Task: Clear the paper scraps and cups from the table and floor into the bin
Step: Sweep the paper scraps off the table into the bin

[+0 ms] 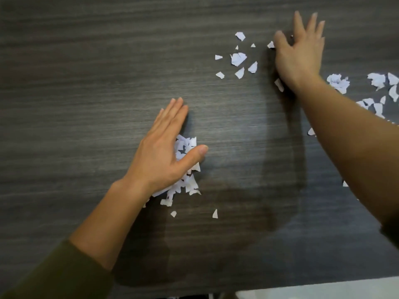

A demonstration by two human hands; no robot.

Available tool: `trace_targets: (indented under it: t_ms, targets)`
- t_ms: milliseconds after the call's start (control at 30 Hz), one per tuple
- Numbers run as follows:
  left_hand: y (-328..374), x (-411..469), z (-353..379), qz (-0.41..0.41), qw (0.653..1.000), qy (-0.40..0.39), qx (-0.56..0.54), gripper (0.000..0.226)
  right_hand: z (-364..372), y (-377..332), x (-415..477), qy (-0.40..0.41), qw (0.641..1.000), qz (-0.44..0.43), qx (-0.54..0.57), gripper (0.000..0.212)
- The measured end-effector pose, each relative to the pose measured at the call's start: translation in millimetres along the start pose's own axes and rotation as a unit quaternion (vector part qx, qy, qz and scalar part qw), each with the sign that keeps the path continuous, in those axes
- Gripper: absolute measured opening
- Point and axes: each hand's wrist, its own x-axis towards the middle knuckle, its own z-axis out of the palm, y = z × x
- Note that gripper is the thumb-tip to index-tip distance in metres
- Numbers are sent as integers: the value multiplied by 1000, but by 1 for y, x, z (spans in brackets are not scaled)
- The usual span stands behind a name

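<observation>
White torn paper scraps lie on a dark wood-grain table [86,83]. My left hand [164,152] rests flat and open at the centre, its palm edge against a gathered pile of scraps [186,169]. My right hand [300,55] lies flat with fingers spread at the upper right, touching a few scraps at its edge. A loose cluster of scraps [238,59] sits just left of that hand. More scraps [339,83] lie to the right of my right forearm. No cups or bin are in view.
Two small scraps [214,214] lie apart below the pile. The table's near edge [302,285] runs along the bottom right, with a pale floor below it. My left sleeve is olive green.
</observation>
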Motion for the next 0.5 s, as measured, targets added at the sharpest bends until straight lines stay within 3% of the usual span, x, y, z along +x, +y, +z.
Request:
trace_targets:
  t_ms: [67,233,367,500]
  targets:
    - [0,0,0,4,1000,5,1,83,8,-5,7,-26,997,-43,-64,59]
    - [1,3,1,-4,999,25,-20,76,30,-37,-24,-126,946,-276,-118,65]
    - [1,1,-3,4,999,43,-32,67,36,-48,-66,-172,920,-339,-93,64]
    - [-4,-11,-12,-45,993,86,-63,64,39,-51,-129,-196,903,-377,-69,68]
